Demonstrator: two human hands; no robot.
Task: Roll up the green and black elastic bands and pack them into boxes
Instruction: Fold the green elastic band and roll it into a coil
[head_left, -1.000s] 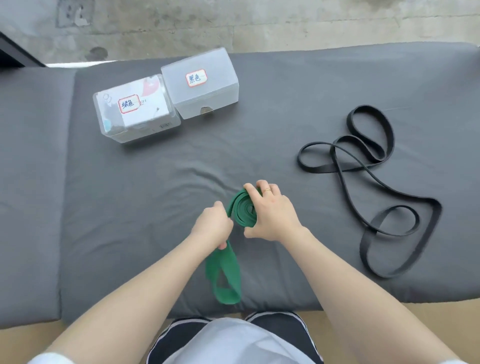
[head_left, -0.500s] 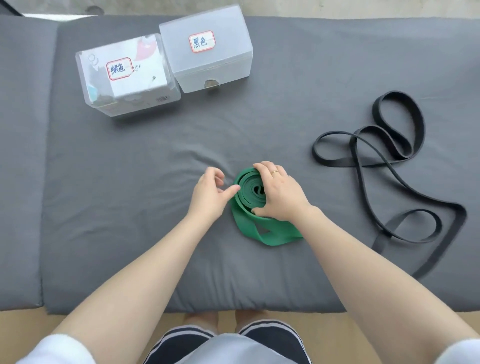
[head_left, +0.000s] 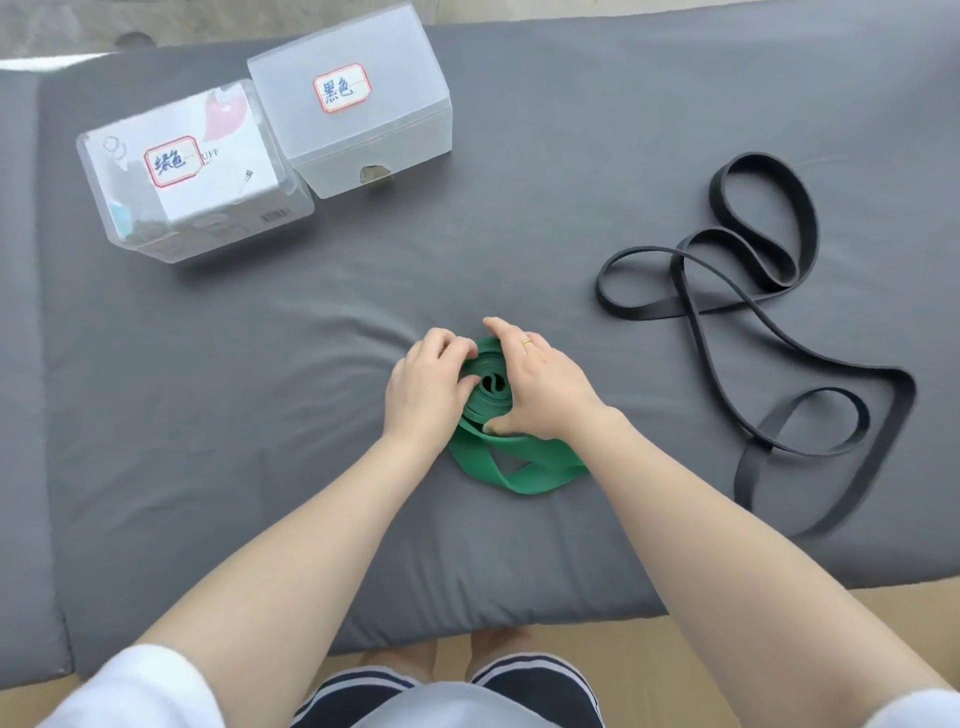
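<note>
Covering the whole view, a grey mattress (head_left: 208, 364) bore the loose black elastic band (head_left: 753, 332) at three o'clock and two boxes (head_left: 353, 104) at eleven. At centre, left hand (head_left: 426, 395) and right hand (head_left: 540, 389) gripped the half-rolled green elastic band (head_left: 509, 462).

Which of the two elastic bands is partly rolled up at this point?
The green band, coiled between the left hand and right hand with a short tail loose. The black band lies unrolled in open loops to the right.

The clear box (head_left: 195, 171) carries a red-bordered label "绿色" (printed "UFF" beside it); the frosted box (head_left: 353, 98) reads "黑色".
</note>
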